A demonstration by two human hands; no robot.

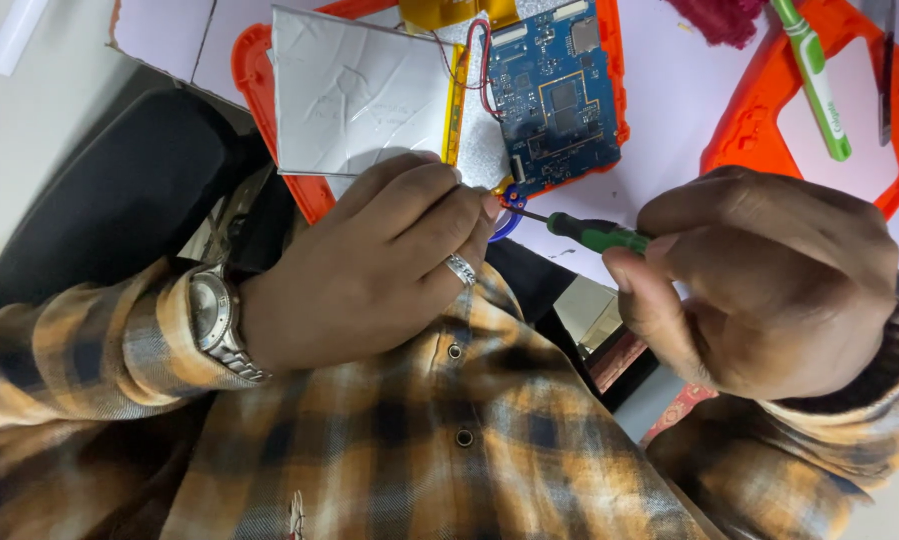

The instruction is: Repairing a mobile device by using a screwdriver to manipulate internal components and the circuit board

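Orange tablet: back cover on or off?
Off. The orange tablet lies open, with its silver battery and blue circuit board exposed.

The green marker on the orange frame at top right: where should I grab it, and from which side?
Grip the green marker around its mid-barrel, probably from above, fingers across its width. It lies flat and diagonal on the orange frame, with a dark blade-like tool close on its right, so avoid coming in from that side.
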